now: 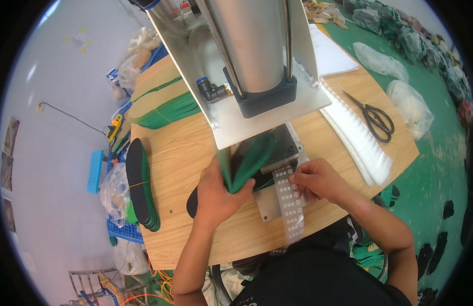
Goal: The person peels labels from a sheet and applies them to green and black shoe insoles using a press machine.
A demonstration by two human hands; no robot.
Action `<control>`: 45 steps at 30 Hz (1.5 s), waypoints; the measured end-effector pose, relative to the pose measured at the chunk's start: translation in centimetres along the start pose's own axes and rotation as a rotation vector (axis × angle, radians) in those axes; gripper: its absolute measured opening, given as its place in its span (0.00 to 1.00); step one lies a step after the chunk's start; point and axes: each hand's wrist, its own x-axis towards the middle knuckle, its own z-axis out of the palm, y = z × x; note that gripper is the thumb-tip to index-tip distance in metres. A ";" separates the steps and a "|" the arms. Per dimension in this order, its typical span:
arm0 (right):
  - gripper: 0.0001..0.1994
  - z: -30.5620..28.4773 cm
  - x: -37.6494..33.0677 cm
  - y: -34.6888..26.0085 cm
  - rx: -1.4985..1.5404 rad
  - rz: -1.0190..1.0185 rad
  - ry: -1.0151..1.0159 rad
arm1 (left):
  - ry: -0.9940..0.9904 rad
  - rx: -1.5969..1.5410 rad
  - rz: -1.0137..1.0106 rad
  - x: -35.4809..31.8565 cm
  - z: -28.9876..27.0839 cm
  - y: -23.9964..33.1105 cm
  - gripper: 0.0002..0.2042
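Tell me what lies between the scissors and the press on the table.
In the head view, long white plastic strips lie between the scissors and the press, on the wooden table.

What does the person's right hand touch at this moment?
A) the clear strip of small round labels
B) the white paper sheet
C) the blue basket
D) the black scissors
A: the right hand pinches the clear strip of labels beside the press, while the black scissors lie apart on the wooden table.

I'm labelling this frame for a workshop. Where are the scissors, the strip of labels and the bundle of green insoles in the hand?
scissors (375, 118), head view, on the pivot where the blades meet the handles.
strip of labels (291, 204), head view, mid-length of the clear strip.
green insoles (251, 160), head view, on the fanned upper part above the left hand (216, 196).
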 end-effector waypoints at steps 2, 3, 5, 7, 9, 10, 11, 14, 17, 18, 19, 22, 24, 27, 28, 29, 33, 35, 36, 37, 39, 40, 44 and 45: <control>0.11 0.0 -0.1 0.0 0.006 -0.002 0.005 | -0.017 0.181 0.130 0.5 0.5 0.1 0.43; 0.11 0.0 -0.2 0.1 0.003 0.001 0.005 | -0.045 0.239 0.134 0.5 0.5 0.2 0.44; 0.11 0.0 -0.5 0.2 0.001 0.001 0.005 | -0.098 0.359 0.146 0.6 0.5 0.5 0.45; 0.11 -0.1 -0.7 0.3 0.018 -0.018 -0.002 | -0.078 0.374 0.128 0.4 0.7 0.6 0.42; 0.11 -0.1 -0.7 0.6 0.021 -0.038 -0.014 | -0.123 0.384 0.124 0.4 1.0 0.3 0.37; 0.11 -0.1 -0.6 0.6 0.014 -0.051 -0.026 | -0.173 0.387 0.127 0.6 1.1 -0.2 0.35; 0.11 0.0 -0.5 0.6 0.006 -0.063 -0.039 | -0.224 0.391 0.129 0.7 1.1 -0.5 0.32; 0.12 -0.2 -1.5 1.5 0.061 -0.148 0.095 | -0.118 0.316 0.185 0.3 0.6 -0.2 0.25; 0.11 -2.0 -2.2 2.2 0.341 -0.162 0.184 | -0.090 0.276 0.258 0.6 0.4 -0.3 0.27; 0.11 -2.1 -2.2 2.3 0.362 -0.160 0.197 | -0.107 0.196 0.173 0.5 0.2 -0.3 0.27; 0.11 -2.0 -2.1 2.2 0.361 -0.146 0.189 | -0.127 0.118 0.092 0.5 -0.1 -0.1 0.27; 0.12 -1.4 -1.6 1.5 0.279 -0.092 0.138 | -0.083 -0.123 -0.080 0.3 -1.4 0.3 0.28; 0.12 -0.9 -0.9 1.0 0.120 -0.042 0.065 | 0.040 -0.328 -0.092 0.0 -1.4 -1.1 0.26; 0.12 -0.9 -0.1 0.6 -0.048 0.000 -0.043 | 0.163 -0.464 -0.099 0.0 -2.0 -1.0 0.22; 0.12 -1.0 0.0 0.5 -0.064 0.012 -0.045 | 0.195 -0.520 -0.048 -0.2 -2.0 -1.0 0.18; 0.12 -1.0 0.0 0.4 -0.080 0.025 -0.048 | 0.199 -0.525 -0.060 -0.3 -2.1 -1.5 0.17; 0.13 -0.7 0.2 -0.3 -0.111 0.063 -0.024 | 0.221 -0.548 -0.096 -0.5 -2.3 -2.2 0.13; 0.13 -0.6 0.4 -0.2 -0.130 0.051 -0.017 | 0.226 -0.547 -0.092 -0.4 -2.2 -1.9 0.12; 0.13 -0.6 0.4 -0.1 -0.140 0.045 -0.014 | 0.223 -0.542 -0.090 -0.4 -2.1 -1.8 0.12; 0.13 -0.6 0.4 -0.1 -0.138 0.045 -0.013 | 0.217 -0.535 -0.088 -0.4 -2.1 -1.8 0.12; 0.13 -0.5 0.4 -0.1 -0.134 0.045 -0.010 | 0.199 -0.518 -0.088 -0.4 -2.3 -2.0 0.13; 0.13 -0.5 0.4 -0.1 -0.130 0.044 -0.011 | 0.190 -0.511 -0.087 -0.4 -2.3 -2.1 0.14; 0.13 -0.3 0.3 -0.4 -0.113 0.053 0.003 | 0.200 -0.515 -0.097 -0.5 -2.3 -2.4 0.14; 0.14 -0.3 0.3 -0.5 -0.108 0.059 0.010 | 0.196 -0.508 -0.098 -0.5 -2.3 -2.3 0.14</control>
